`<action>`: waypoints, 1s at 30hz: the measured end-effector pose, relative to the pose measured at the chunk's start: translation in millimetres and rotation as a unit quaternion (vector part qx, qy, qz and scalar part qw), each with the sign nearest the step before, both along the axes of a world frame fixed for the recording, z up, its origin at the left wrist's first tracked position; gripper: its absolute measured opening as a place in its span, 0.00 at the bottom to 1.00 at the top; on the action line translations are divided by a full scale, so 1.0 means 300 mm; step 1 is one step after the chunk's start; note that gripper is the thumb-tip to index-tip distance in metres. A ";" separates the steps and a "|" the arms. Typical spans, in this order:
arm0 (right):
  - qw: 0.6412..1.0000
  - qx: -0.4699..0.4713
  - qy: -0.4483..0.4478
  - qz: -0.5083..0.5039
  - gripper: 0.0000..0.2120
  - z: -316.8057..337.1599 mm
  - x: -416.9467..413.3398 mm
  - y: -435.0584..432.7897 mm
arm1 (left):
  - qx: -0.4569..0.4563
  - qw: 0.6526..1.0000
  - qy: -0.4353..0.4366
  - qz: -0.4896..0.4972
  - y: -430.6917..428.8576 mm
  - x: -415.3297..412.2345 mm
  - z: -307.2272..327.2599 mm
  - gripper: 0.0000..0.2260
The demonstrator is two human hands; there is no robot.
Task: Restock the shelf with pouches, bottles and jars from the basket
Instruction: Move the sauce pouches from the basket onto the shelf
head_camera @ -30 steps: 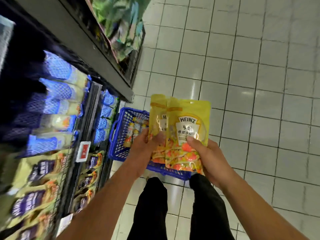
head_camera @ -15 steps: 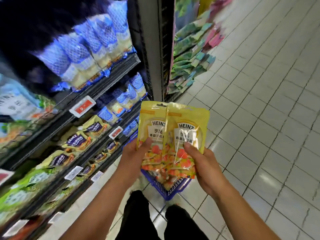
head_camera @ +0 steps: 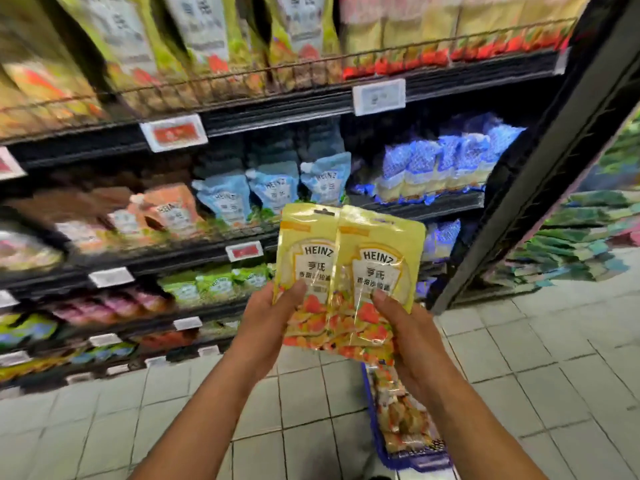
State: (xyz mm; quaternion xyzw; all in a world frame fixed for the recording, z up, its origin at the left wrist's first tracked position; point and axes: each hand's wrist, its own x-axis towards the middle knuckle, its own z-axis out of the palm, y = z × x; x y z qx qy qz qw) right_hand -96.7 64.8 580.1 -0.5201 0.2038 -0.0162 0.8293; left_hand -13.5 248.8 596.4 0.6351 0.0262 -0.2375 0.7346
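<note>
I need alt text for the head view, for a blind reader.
The left hand and right hand hold two yellow Heinz pouches before stocked shelves; a blue basket stands on the tiled floor.

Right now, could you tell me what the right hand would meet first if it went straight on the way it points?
Probably the light-blue spouted pouches on the black shelf: the right hand, gripping a yellow plastic Heinz pouch, points towards them, though depth is unclear.
</note>
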 end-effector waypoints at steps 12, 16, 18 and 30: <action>0.990 -0.012 -0.035 0.138 0.19 0.133 0.158 0.692 | -0.002 0.984 -0.077 0.163 0.741 -0.058 0.097 0.11; 0.983 -0.016 -0.048 0.174 0.14 0.194 0.197 0.893 | -0.011 0.975 -0.096 0.200 0.935 -0.059 0.143 0.18; 0.982 -0.016 -0.047 0.182 0.16 0.219 0.217 0.976 | -0.022 0.971 -0.113 0.208 1.016 -0.055 0.170 0.20; 0.978 -0.047 -0.101 0.174 0.17 0.348 0.369 1.130 | -0.080 0.966 -0.161 0.186 1.187 0.099 0.283 0.18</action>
